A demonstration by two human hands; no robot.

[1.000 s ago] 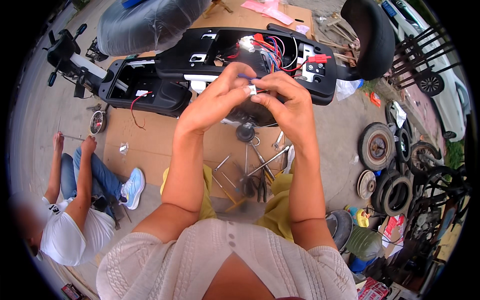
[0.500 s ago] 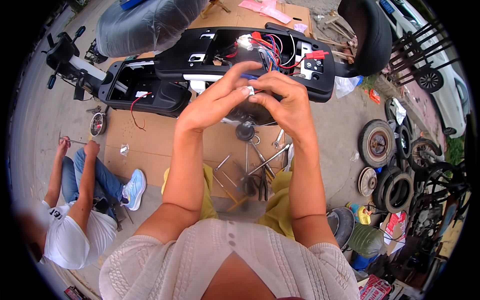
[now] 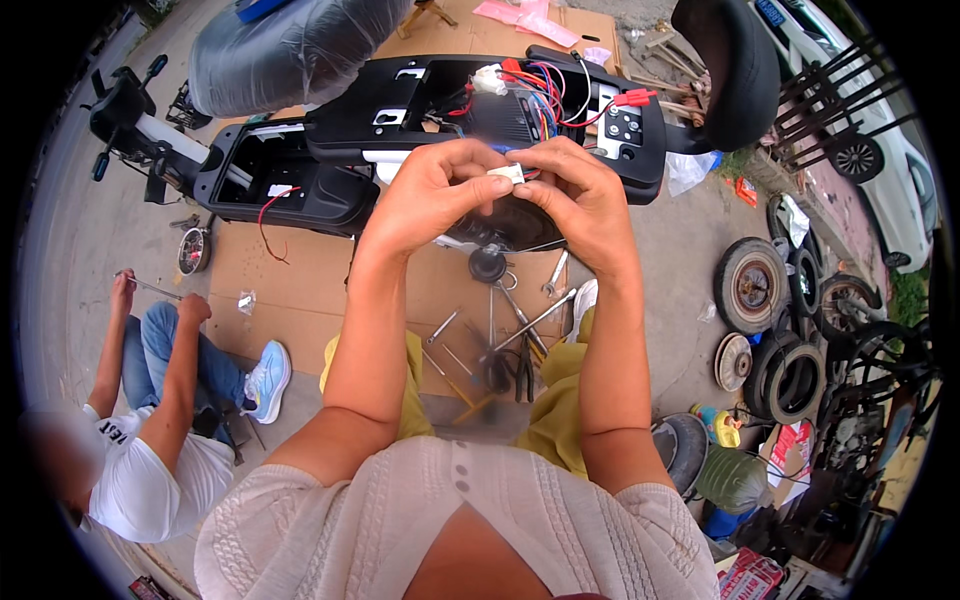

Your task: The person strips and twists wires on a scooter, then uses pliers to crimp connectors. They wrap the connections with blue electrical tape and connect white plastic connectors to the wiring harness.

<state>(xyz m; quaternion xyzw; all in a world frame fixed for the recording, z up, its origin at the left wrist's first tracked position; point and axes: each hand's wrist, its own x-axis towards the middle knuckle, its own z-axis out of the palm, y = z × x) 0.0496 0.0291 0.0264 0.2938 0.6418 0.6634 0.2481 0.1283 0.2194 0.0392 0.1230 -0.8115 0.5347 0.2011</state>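
Observation:
A small white wire connector (image 3: pixel 508 173) is pinched between the fingertips of my left hand (image 3: pixel 432 190) and my right hand (image 3: pixel 580 192). Thin dark and red wires show beside it at my right fingers. Both hands are held in front of the opened black body of an electric scooter (image 3: pixel 345 130). In its compartment lie a ribbed black controller box (image 3: pixel 508 118), a bundle of coloured wires (image 3: pixel 548 92), another white connector (image 3: pixel 489 79) and a red connector (image 3: pixel 634 97). My fingers cover part of the compartment's near edge.
Below my hands, wrenches (image 3: pixel 556 274), pliers (image 3: pixel 525 370) and other tools lie on cardboard (image 3: pixel 300 310). At left a seated co-worker (image 3: pixel 160 460) holds a thin metal rod (image 3: pixel 155 286). Tyres (image 3: pixel 752 285) are piled at right. A plastic-wrapped seat (image 3: pixel 290 55) stands at the far side.
My left fingers have curled in from a spread pose to pinch the white connector, which now shows more fully. My right hand has stayed close beside it.

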